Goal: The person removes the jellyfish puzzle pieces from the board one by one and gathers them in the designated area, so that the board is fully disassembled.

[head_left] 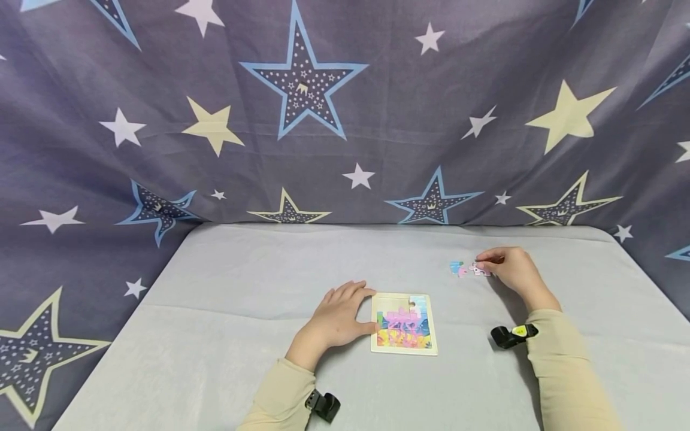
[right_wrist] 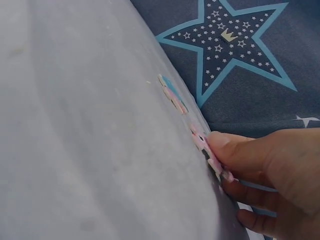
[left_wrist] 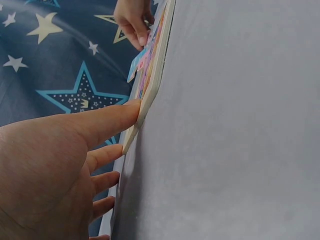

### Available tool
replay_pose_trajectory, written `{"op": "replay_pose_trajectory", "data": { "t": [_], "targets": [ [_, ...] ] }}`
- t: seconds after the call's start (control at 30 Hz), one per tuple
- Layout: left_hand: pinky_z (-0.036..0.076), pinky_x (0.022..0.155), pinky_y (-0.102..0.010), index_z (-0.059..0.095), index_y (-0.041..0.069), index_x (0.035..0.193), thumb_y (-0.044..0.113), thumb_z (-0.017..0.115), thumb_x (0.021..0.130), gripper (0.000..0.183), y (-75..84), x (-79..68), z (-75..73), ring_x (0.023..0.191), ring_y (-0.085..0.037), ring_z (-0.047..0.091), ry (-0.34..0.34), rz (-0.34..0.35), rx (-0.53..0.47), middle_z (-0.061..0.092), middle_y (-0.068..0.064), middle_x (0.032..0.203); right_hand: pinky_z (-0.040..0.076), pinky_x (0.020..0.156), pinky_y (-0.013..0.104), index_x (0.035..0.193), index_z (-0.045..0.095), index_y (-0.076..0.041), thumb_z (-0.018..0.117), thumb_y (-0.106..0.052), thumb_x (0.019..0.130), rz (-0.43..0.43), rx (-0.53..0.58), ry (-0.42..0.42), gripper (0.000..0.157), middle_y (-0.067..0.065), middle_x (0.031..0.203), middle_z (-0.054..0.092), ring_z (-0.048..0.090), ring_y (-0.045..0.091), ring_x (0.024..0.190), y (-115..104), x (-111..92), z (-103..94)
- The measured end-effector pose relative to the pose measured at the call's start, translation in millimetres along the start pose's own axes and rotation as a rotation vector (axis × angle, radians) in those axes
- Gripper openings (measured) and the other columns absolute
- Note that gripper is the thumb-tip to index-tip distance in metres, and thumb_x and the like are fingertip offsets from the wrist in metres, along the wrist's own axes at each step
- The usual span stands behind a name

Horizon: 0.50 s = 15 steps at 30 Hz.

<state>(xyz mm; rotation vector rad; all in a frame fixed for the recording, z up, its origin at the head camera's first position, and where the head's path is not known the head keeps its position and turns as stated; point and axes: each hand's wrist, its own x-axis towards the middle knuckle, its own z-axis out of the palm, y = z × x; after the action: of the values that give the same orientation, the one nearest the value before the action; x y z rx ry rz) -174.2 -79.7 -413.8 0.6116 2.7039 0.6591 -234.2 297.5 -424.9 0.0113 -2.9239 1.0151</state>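
A square wooden jigsaw puzzle tray (head_left: 374,344) lies on the table, with pink, blue and yellow pieces in it. Bare wood shows in its upper left part. My left hand (head_left: 338,317) rests at the tray's left side, thumb and index fingertips against the rim, the other fingers extended. Farther back on the right, my right hand (head_left: 512,269) pinches a pink puzzle piece (right_wrist: 202,142) between thumb and fingers, close over the cloth. Just left of it lies a blue and pink puzzle piece (head_left: 457,269), also visible in the right wrist view.
A pale grey cloth (head_left: 242,263) covers the table. Behind it hangs a dark curtain (head_left: 366,120) printed with stars, meeting the table's back edge. Each wrist wears a black camera strap (head_left: 323,406) over a beige sleeve.
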Motion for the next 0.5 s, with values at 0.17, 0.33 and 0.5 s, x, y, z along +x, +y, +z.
{"op": "replay_pose_trajectory", "data": {
  "t": [0.17, 0.33, 0.5],
  "targets": [
    [0.016, 0.129, -0.058, 0.047, 0.016, 0.154, 0.044, 0.072, 0.095, 0.07, -0.4, 0.9, 0.1, 0.158, -0.035, 0.025, -0.003, 0.002, 0.001, 0.033, -0.01, 0.168, 0.051, 0.07, 0.03, 0.116, 0.073, 0.004, 0.073, -0.014, 0.098, 0.003, 0.003, -0.001, 0.026, 0.02, 0.102, 0.075, 0.068, 0.024, 0.087, -1.6, -1.2, 0.1],
    [0.014, 0.13, -0.057, 0.046, 0.017, 0.155, 0.044, 0.071, 0.096, 0.069, -2.1, 3.0, 2.0, 0.159, -0.034, 0.022, -0.008, -0.004, 0.009, 0.031, -0.009, 0.169, 0.05, 0.068, 0.025, 0.119, 0.07, 0.007, 0.073, -0.012, 0.098, -0.06, 0.033, 0.028, 0.029, 0.022, 0.102, 0.074, 0.066, 0.02, 0.085, -5.2, -0.8, -0.7],
    [0.014, 0.13, -0.057, 0.046, 0.018, 0.156, 0.044, 0.071, 0.096, 0.07, -4.1, 3.4, 3.9, 0.159, -0.034, 0.022, 0.0, -0.003, 0.008, 0.031, -0.008, 0.169, 0.049, 0.068, 0.019, 0.12, 0.07, 0.008, 0.071, -0.011, 0.099, -0.157, 0.093, 0.034, 0.029, 0.024, 0.106, 0.075, 0.063, 0.011, 0.086, -14.9, -0.4, -1.7]
  ]
}}
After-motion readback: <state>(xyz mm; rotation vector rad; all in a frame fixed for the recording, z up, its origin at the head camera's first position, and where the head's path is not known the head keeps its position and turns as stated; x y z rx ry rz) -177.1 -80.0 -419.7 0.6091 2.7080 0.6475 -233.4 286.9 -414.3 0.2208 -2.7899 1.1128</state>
